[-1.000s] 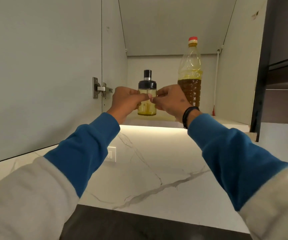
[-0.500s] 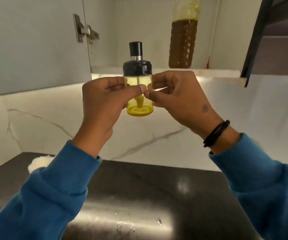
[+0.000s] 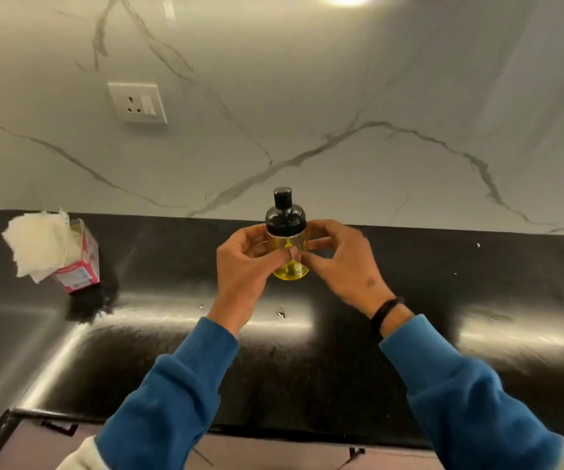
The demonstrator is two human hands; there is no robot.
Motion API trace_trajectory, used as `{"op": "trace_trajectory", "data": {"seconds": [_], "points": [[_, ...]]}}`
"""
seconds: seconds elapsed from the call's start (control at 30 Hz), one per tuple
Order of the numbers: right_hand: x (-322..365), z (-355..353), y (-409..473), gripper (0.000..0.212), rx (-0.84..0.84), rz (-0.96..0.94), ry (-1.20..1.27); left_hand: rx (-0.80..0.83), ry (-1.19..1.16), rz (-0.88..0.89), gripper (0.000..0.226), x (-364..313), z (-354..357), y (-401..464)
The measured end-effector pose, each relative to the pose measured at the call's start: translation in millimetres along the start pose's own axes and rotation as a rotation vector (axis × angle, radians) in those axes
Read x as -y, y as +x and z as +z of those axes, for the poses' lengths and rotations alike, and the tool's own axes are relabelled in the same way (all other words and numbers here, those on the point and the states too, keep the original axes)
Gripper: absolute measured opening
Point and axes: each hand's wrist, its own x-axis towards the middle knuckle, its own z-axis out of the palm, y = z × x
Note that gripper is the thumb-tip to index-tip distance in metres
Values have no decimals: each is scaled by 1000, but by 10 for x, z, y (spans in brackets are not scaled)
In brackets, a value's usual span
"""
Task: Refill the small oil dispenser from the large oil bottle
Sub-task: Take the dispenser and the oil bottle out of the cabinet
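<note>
The small oil dispenser [image 3: 287, 242] is a clear jar with a black cap and pump top and a little yellow oil at its bottom. It is upright over the black countertop [image 3: 307, 361], at or just above its surface. My left hand [image 3: 245, 266] grips its left side and my right hand [image 3: 345, 262] grips its right side, thumbs meeting in front of the jar. The large oil bottle is out of view.
A pink tissue box [image 3: 77, 266] with white tissues sticking out lies at the counter's left. A white wall socket [image 3: 137, 102] sits on the marble backsplash [image 3: 341, 113]. The counter's front edge runs along the bottom of the view.
Both hands brought the dispenser down from the cupboard shelf to the black countertop. The view tilted down, so the cupboard and large oil bottle left the frame.
</note>
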Motion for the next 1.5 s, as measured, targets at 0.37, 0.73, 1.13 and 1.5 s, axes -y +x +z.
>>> {"op": "trace_trajectory", "data": {"seconds": [0.37, 0.73, 1.13, 1.5], "points": [[-938, 1023, -168, 46, 72, 185, 122, -74, 157, -187, 56, 1069, -398, 26], [-1220, 1559, -136, 47, 111, 253, 120, -139, 150, -345, 60, 1506, -701, 142], [-1298, 1632, -103, 45, 144, 311, 124, -125, 164, -391, 64, 1581, -737, 148], [-1107, 1459, -10, 52, 49, 216, -80, -348, 243, -280, 60, 1200, -807, 64]]}}
